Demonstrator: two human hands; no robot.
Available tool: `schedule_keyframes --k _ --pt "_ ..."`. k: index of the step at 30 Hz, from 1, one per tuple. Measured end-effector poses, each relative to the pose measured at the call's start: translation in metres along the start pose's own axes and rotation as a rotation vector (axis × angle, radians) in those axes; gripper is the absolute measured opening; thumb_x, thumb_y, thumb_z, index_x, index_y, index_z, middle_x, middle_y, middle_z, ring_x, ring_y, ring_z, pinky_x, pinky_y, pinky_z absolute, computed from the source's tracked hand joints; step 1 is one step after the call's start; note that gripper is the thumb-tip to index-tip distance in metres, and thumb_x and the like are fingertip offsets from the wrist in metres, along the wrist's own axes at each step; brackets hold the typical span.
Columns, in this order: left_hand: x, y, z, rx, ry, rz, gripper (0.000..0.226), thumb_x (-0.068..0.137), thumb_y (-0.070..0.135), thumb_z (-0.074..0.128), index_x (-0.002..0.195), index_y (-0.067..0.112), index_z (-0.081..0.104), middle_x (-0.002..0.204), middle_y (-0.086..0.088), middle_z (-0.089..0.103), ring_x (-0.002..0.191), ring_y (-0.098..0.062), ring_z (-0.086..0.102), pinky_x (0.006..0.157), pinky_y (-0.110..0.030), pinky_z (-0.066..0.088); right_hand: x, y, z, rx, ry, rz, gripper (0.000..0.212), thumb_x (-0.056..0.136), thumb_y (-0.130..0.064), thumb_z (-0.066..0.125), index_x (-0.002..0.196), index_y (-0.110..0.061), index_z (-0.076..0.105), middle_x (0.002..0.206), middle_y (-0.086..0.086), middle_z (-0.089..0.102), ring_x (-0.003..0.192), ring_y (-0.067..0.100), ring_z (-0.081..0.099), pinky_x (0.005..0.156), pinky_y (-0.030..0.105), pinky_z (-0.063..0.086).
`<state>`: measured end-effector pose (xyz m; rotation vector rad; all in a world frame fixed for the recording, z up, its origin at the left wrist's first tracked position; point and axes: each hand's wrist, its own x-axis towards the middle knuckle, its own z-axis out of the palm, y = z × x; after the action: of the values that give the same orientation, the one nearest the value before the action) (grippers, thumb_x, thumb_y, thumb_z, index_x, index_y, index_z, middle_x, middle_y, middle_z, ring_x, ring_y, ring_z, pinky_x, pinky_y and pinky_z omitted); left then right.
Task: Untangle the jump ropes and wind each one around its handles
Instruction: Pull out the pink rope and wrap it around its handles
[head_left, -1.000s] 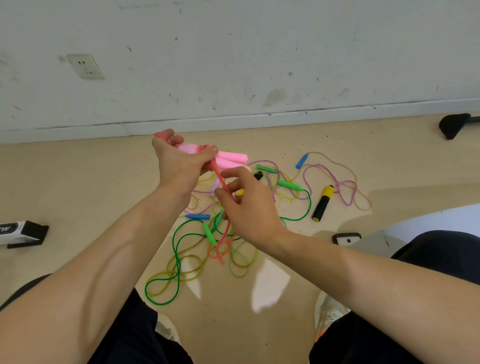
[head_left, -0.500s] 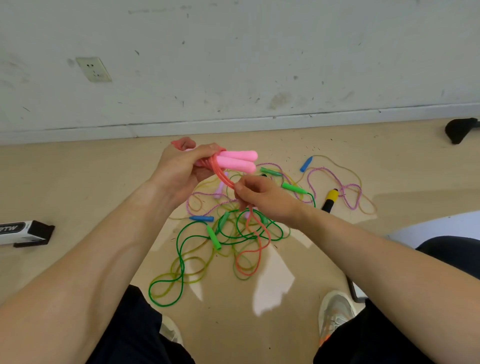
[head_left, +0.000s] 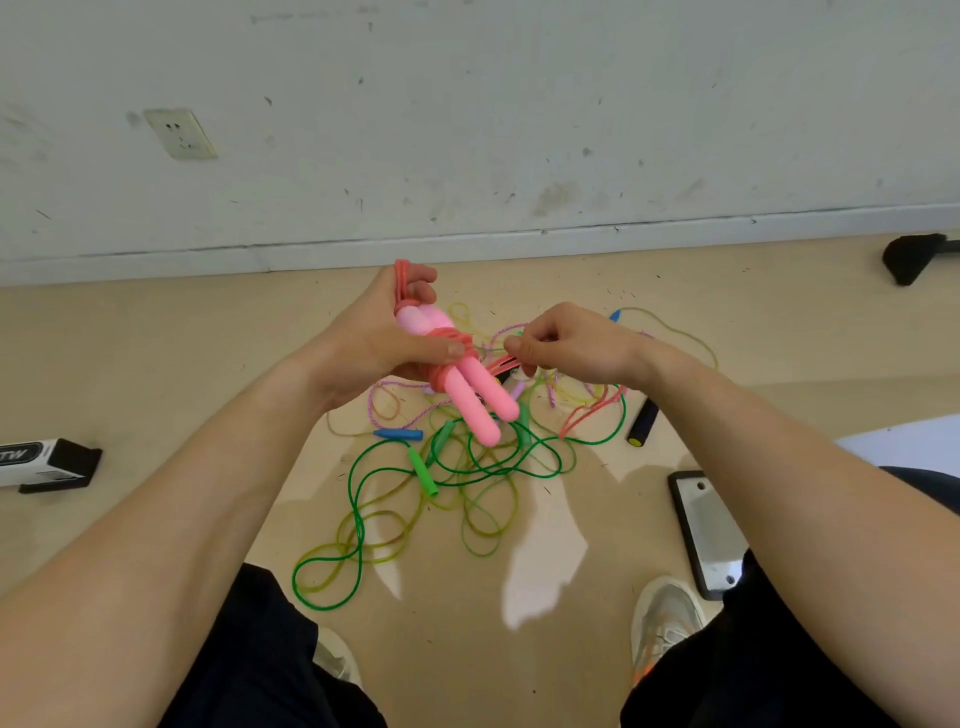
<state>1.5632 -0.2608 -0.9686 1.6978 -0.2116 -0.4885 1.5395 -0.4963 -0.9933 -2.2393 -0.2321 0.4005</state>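
My left hand (head_left: 384, 332) grips two pink handles (head_left: 478, 402) side by side, tips pointing down and right, with coral-red rope (head_left: 447, 338) wound around them near my thumb. A loop of the same rope sticks up above my fingers. My right hand (head_left: 566, 340) pinches the coral rope just right of the handles; its free end trails down to the floor. Below lies a tangle of green rope (head_left: 363, 519), yellow-green rope (head_left: 483, 530) and purple-pink rope (head_left: 395, 410), with green handles (head_left: 422, 470) and a blue handle (head_left: 397, 434).
A black and yellow handle (head_left: 641, 423) lies right of the pile, and a phone (head_left: 709, 535) by my right knee. A black and white box (head_left: 44, 462) sits at the left. The wall with a socket (head_left: 179, 132) runs behind. My shoes (head_left: 665, 618) are below.
The pink handles have swung from pointing right to pointing down and right. My right hand has risen and moved right with the coral rope, and more rope lies around the handles.
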Motion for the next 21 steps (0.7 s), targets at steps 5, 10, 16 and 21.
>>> schedule_keyframes --k 5,10,16,21 --pt "0.004 -0.008 -0.003 0.368 0.053 0.171 0.082 0.069 -0.001 0.087 0.133 0.018 0.039 0.114 0.002 0.043 0.093 -0.008 0.052 0.067 -0.021 0.055 0.005 -0.004 -0.004 0.339 -0.120 0.149 0.034 0.102 -0.019 0.050 0.096 0.006 0.073 0.061 0.000 0.050 0.048 0.011 0.038 0.052 0.028 0.030" --pt "0.011 -0.015 -0.011 0.524 0.294 0.356 0.084 0.072 0.009 0.087 0.138 0.014 0.035 0.117 0.000 0.044 0.099 0.002 0.047 0.086 -0.012 0.043 -0.001 -0.025 0.009 0.791 -0.233 0.171 0.037 0.093 -0.006 0.045 0.124 0.007 0.061 0.071 0.006 0.055 0.056 0.021 0.050 0.064 0.035 0.046" --pt "0.011 -0.023 0.003 0.566 0.493 0.369 0.084 0.076 0.024 0.083 0.140 0.021 0.030 0.118 0.011 0.040 0.098 0.021 0.043 0.085 -0.026 0.044 -0.011 -0.051 0.046 0.705 0.035 0.064 0.024 0.105 -0.010 0.040 0.105 -0.006 0.064 0.081 0.004 0.052 0.051 0.013 0.043 0.051 0.029 0.053" --pt "0.019 -0.029 0.006 0.487 0.635 0.327 0.085 0.074 0.022 0.084 0.140 0.014 0.031 0.119 0.006 0.038 0.099 0.014 0.042 0.077 -0.001 0.035 -0.022 -0.044 0.092 0.579 0.156 0.118 0.041 0.107 -0.022 0.038 0.144 -0.035 0.048 0.077 -0.003 0.059 0.049 0.011 0.048 0.050 0.023 0.044"
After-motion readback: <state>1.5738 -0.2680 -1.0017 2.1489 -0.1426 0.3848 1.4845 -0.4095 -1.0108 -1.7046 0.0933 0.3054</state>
